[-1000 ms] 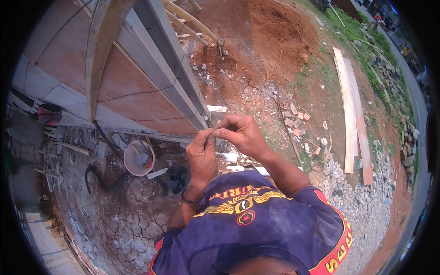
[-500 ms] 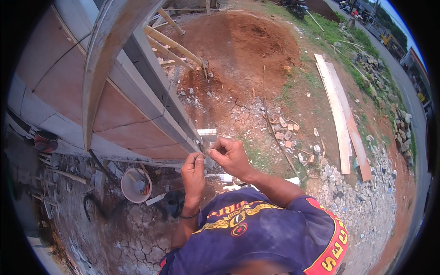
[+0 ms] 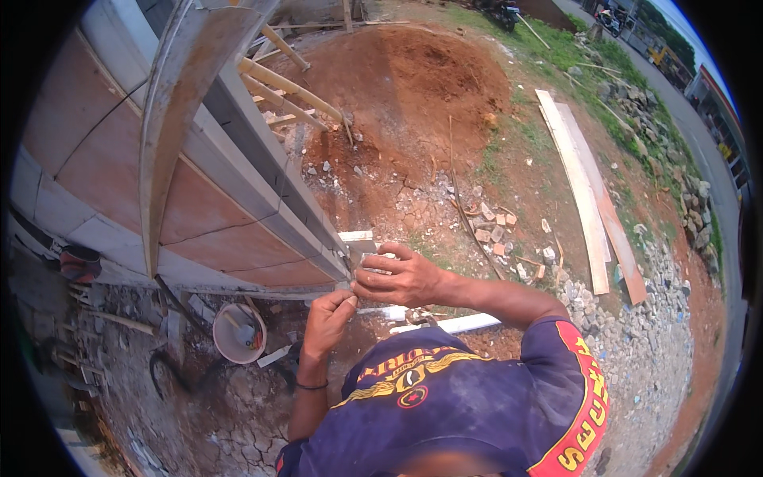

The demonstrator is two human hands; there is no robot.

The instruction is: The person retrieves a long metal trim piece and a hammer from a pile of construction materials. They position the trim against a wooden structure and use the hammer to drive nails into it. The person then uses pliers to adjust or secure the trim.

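Note:
My left hand (image 3: 331, 318) is pinched at the fingertips just below the lower end of grey upright profiles (image 3: 294, 207) at the corner of a wall of pink and grey panels (image 3: 246, 262). Bent over that corner, my right hand (image 3: 397, 278) has its fingers curled close to the left fingertips. Whatever is between the fingers is too small and hidden to name. A short pale board piece (image 3: 355, 236) juts out behind the right hand. A long curved pale strip (image 3: 171, 119) stands in front of the panels on the left.
A bucket with tools (image 3: 230, 350) sits below the wall. Bamboo poles (image 3: 290, 95) lean beside a red soil mound (image 3: 433, 67). Long boards (image 3: 572, 183) lie at right near rubble (image 3: 660, 310), with a road (image 3: 668, 95) beyond. White lengths (image 3: 465, 324) lie behind my body.
Both hands appear lower in the view than a second ago. My right hand has turned sideways, its fingers now reaching leftward over the corner. The surroundings have shifted as the camera tilted.

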